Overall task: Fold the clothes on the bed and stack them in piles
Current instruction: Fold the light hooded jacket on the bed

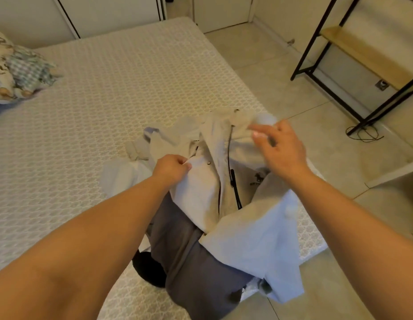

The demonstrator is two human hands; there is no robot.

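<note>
Nearest us, dark grey trousers [189, 262] hang over the bed [85, 112] edge at lower centre. Above them, our left hand [170, 168] pinches a beige zip jacket [214, 172] at centre frame. Our right hand [279, 146] hovers over its collar, fingers loosely spread, grip released.

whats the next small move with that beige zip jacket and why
Probably close the right hand on the collar end of the beige jacket and lift it clear. The left hand already pinches its front, the right is blurred above it, and it lies crumpled on the grey garment.
</note>
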